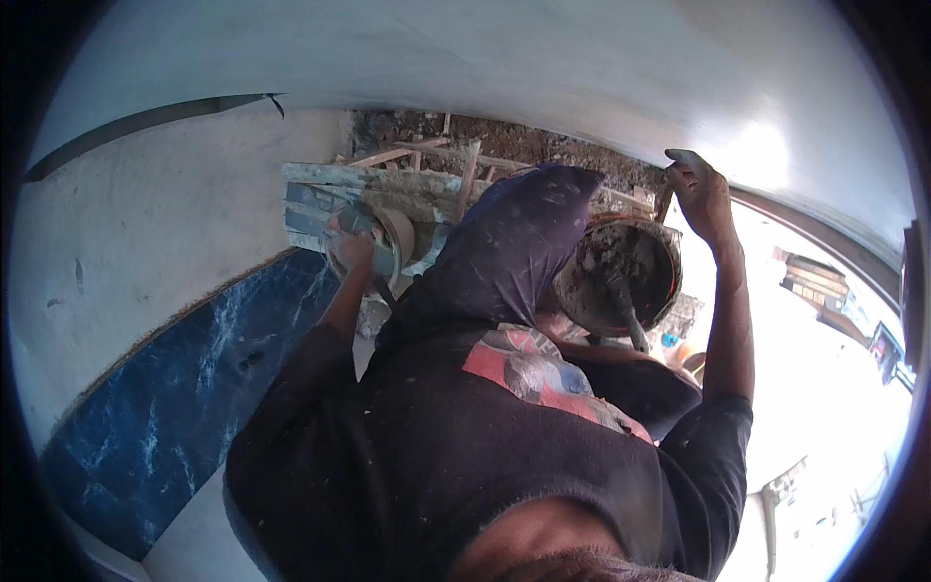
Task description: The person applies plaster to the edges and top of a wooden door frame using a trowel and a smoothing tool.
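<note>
On the left, my left hand (351,247) is at a grey round container (393,242) with a pale rim, its fingers bent. What those fingers grip is too small and dark to make out. My right hand (700,194) is raised at the right by the lower edge of the pale wall, fingers stretched out and smeared grey, holding nothing. Whether it touches the wall I cannot tell. Between the hands, beyond my bent knee, stands a bucket (669,276) coated with grey mortar. A mortar-covered tool handle (626,310) sticks out over its near side.
Mortar-stained boards (320,175) and wooden strips (417,150) lie in front over rubble (543,145). A pale wall (175,184) with dark blue marbled tiles (194,359) runs along the left. To the right, a bright opening shows a stack of blocks (817,281).
</note>
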Available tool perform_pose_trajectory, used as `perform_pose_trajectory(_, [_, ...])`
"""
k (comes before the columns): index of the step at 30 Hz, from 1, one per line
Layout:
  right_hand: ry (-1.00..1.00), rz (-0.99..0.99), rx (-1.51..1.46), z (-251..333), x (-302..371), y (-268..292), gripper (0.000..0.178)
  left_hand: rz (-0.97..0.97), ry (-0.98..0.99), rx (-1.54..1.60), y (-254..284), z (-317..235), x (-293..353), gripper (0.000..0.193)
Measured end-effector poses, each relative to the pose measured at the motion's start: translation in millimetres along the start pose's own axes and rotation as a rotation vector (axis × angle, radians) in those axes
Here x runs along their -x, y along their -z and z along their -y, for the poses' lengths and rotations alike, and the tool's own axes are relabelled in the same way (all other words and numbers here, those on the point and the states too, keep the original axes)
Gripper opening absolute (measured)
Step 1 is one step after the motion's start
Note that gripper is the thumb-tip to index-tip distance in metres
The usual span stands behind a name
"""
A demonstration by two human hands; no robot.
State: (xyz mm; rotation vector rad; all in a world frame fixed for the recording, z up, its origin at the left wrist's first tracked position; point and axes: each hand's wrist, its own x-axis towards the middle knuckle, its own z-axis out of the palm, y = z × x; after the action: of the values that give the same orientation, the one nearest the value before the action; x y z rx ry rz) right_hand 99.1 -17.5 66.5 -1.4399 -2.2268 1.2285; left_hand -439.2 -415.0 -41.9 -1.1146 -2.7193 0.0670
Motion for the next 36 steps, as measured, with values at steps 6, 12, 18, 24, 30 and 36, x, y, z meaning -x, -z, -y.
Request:
perform_pose_trajectory(6, [-0.054, 0.006, -0.02, -0.5, 1.5, 1.2, 0.03, 0.916, -0.392, -0.287, -88.9, 94.5, -18.6, 0.049])
perform_pose_trajectory(12, [-0.087, 0.01, 0.036, -38.4, 26.0, 15.4, 0.029, 0.464, 0.06, 0.274, -101.3, 74.9, -4.8, 0.047])
perform_pose_trajectory(18, [-0.117, -0.037, 0.029, -68.8, 47.0, 19.5, 0.021, 0.481, -0.086, 0.193, -46.8, 74.8, -21.7, 0.044])
perform_pose_trajectory(24, [-0.048, -0.119, 0.032, -75.7, 72.4, 33.6, 0.029, 0.575, -0.326, 0.206, 14.2, 94.7, -65.7, 0.042])
perform_pose_trajectory(30, [-0.175, -0.135, -0.127, -74.9, 84.1, 23.3, 0.034, 0.826, -0.393, 0.079, 53.1, 16.8, -99.3, 0.047])
perform_pose_trajectory(36, [-0.069, -0.19, -0.242, 5.6, 104.8, 32.0, 0.042, 0.942, -0.63, -0.29, 250.9, -213.1, -148.8, 0.056])
